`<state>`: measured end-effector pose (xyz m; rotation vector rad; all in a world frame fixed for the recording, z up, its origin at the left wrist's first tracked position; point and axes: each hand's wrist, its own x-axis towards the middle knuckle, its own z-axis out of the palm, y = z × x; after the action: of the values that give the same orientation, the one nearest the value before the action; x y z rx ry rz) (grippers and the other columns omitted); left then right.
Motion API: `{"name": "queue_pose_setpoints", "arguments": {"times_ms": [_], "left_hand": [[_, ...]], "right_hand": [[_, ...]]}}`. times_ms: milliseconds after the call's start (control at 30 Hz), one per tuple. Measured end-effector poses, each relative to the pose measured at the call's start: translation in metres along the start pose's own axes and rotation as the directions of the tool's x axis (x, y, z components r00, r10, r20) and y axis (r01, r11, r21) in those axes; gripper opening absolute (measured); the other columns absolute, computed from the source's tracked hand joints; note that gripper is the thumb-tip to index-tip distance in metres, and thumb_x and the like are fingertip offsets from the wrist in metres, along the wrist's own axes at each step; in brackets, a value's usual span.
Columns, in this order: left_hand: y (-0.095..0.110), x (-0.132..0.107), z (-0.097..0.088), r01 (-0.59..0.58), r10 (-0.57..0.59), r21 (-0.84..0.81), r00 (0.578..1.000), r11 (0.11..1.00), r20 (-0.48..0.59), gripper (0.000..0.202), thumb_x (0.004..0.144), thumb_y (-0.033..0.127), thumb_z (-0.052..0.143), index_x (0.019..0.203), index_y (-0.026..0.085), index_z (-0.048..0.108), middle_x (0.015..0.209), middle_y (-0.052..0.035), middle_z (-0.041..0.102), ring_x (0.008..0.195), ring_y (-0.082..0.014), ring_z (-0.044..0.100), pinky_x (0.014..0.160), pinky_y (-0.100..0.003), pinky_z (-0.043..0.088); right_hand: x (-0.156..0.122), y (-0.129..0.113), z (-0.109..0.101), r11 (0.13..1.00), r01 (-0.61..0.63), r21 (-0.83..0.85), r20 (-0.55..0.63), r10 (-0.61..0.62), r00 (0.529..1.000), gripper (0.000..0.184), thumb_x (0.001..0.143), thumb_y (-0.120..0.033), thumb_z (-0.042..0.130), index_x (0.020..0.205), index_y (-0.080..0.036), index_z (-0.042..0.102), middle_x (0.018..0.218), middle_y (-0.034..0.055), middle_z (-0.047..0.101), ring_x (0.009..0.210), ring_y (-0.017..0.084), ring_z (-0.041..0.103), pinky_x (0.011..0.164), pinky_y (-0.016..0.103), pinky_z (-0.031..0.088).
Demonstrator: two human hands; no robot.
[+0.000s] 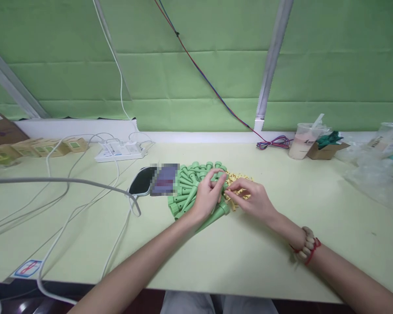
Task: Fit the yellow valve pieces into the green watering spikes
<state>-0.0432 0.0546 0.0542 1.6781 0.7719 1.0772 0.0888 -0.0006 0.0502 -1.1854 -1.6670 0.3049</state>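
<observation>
Green plastic spikes (185,192), cone-shaped with wider capped ends, lie in a fanned pile at the table's middle. My left hand (209,192) reaches over the pile, its fingers closed around a green spike that it mostly hides. Close beside it, my right hand (253,199) pinches a small yellow plastic piece (229,190) between thumb and forefinger, at the spike's wide end. Whether the two parts touch I cannot tell. Behind my right fingers, many more small yellow pieces (245,178) are heaped against the green pile.
A phone (140,181) lies left of the pile, partly pixelated. White cables (68,205) cross the left side from a power strip (120,150). Small boxes (54,147) stand back left. A drink cup (301,141), an open carton (324,150) and plastic bags (370,174) are on the right.
</observation>
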Motion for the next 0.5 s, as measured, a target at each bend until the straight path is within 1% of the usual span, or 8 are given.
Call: {"name": "queue_pose_setpoints", "arguments": {"times_ms": [67,100,167,233,300,333,400,500], "left_hand": [[0.001,0.000,-0.001,0.004,-0.003,0.052,1.000,0.999,-0.028,0.038,0.082,0.052,0.043,0.101,0.020,0.052,0.040,0.0087,0.036,0.035,-0.0091,0.035,0.039,-0.019,0.027],[0.002,0.001,-0.002,0.006,0.000,0.117,0.999,0.993,-0.054,0.040,0.083,0.052,0.041,0.104,0.020,0.051,0.040,0.0083,0.037,0.036,-0.0097,0.037,0.041,-0.019,0.028],[0.003,0.003,-0.007,0.003,0.036,0.339,0.993,0.941,-0.109,0.043,0.084,0.053,0.038,0.110,0.021,0.050,0.042,0.0075,0.040,0.038,-0.0113,0.039,0.045,-0.021,0.030],[0.002,0.007,-0.013,-0.031,0.130,0.614,0.984,0.789,-0.118,0.043,0.083,0.053,0.041,0.111,0.021,0.052,0.044,0.0058,0.042,0.044,-0.0139,0.043,0.051,-0.024,0.032],[-0.001,0.012,-0.018,-0.106,0.248,0.815,0.968,0.570,-0.047,0.040,0.082,0.049,0.045,0.108,0.020,0.057,0.048,0.0021,0.046,0.058,-0.0191,0.050,0.060,-0.027,0.035],[-0.003,0.013,-0.020,-0.147,0.291,0.871,0.957,0.469,0.005,0.038,0.083,0.046,0.047,0.106,0.019,0.058,0.050,-0.0002,0.049,0.067,-0.0221,0.052,0.066,-0.030,0.036],[-0.007,0.015,-0.023,-0.189,0.327,0.927,0.942,0.324,0.078,0.034,0.084,0.040,0.046,0.107,0.017,0.059,0.058,-0.0045,0.056,0.082,-0.0258,0.050,0.074,-0.033,0.035],[-0.008,0.016,-0.025,-0.178,0.311,0.960,0.945,0.218,0.104,0.036,0.087,0.037,0.042,0.113,0.017,0.057,0.069,-0.0078,0.061,0.087,-0.0266,0.048,0.078,-0.036,0.033]], "right_hand": [[0.002,0.003,-0.002,0.999,-0.030,-0.023,0.009,0.030,1.000,0.016,0.081,-0.032,0.055,0.074,-0.018,0.060,0.073,0.0038,0.064,0.064,0.014,0.060,0.053,0.024,0.051],[0.003,0.006,-0.004,0.997,-0.053,-0.050,-0.007,0.053,0.999,0.018,0.082,-0.034,0.054,0.076,-0.018,0.060,0.073,0.0038,0.065,0.064,0.014,0.060,0.052,0.024,0.050],[0.006,0.013,-0.011,0.983,-0.108,-0.146,-0.033,0.104,0.994,0.022,0.084,-0.036,0.050,0.080,-0.018,0.062,0.071,0.0034,0.065,0.060,0.014,0.059,0.051,0.024,0.047],[0.007,0.021,-0.016,0.945,-0.144,-0.294,-0.027,0.142,0.989,0.025,0.086,-0.037,0.047,0.085,-0.019,0.064,0.067,0.0022,0.066,0.056,0.014,0.058,0.051,0.025,0.044],[0.008,0.028,-0.020,0.898,-0.152,-0.414,-0.015,0.160,0.987,0.025,0.086,-0.038,0.047,0.089,-0.022,0.065,0.071,0.0016,0.067,0.057,0.015,0.058,0.053,0.026,0.042],[0.008,0.030,-0.020,0.882,-0.141,-0.451,-0.023,0.146,0.989,0.024,0.086,-0.037,0.047,0.090,-0.022,0.066,0.074,0.0018,0.068,0.060,0.015,0.060,0.054,0.027,0.042],[0.008,0.034,-0.020,0.868,-0.092,-0.487,-0.079,0.061,0.995,0.023,0.087,-0.034,0.047,0.086,-0.022,0.066,0.080,0.0030,0.069,0.071,0.017,0.061,0.059,0.028,0.043],[0.008,0.036,-0.021,0.874,-0.011,-0.486,-0.194,-0.095,0.976,0.021,0.086,-0.028,0.047,0.078,-0.020,0.065,0.078,0.0053,0.068,0.078,0.019,0.059,0.068,0.030,0.044]]}}
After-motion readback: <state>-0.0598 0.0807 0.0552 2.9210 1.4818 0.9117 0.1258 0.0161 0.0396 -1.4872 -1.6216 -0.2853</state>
